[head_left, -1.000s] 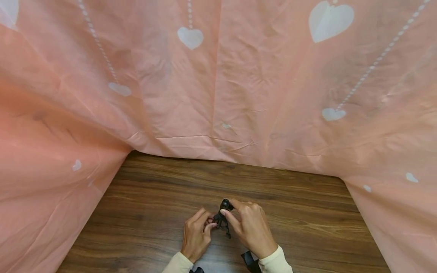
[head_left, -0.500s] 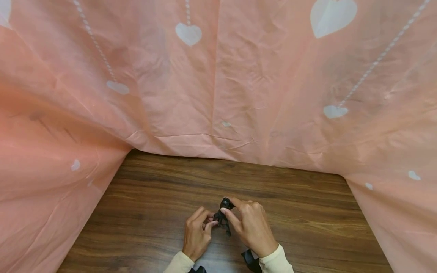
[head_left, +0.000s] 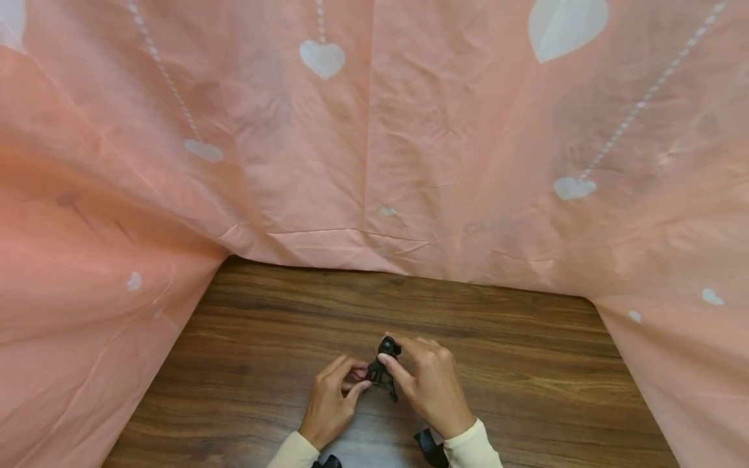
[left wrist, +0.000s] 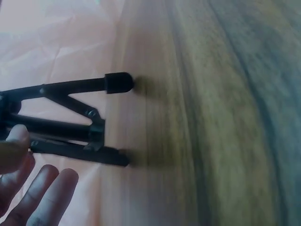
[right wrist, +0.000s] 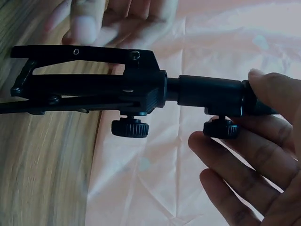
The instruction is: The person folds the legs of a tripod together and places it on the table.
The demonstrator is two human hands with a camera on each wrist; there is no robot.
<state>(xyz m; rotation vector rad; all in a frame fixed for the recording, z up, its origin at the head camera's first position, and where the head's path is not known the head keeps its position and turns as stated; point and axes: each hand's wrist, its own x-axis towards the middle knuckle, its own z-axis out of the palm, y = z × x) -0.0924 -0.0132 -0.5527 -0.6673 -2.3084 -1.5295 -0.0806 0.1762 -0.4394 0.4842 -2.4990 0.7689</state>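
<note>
A small black tripod (head_left: 380, 369) stands close over the table, with its legs partly spread. My right hand (head_left: 432, 383) grips its upper end between thumb and fingers. In the right wrist view, two ribbed knobs, including the lower knob (right wrist: 130, 128), stick out from the tripod's column. My left hand (head_left: 333, 396) pinches one leg (right wrist: 77, 52) near the thumb, its other fingers spread beside it. The left wrist view shows a rubber-capped foot (left wrist: 120, 82) and a hinged brace (left wrist: 75, 104) joining leg to column. The tripod's head is partly hidden by the right fingers.
The dark wood-grain table (head_left: 263, 325) lies under both hands. A pink cloth (head_left: 409, 162) with white hearts hangs around its back and sides. A black strap piece (head_left: 431, 447) shows beside the right sleeve.
The left wrist has shifted slightly to the left and its fingers sit a little more apart at the leg. My right hand keeps its grip, with the tripod nearly in the same spot.
</note>
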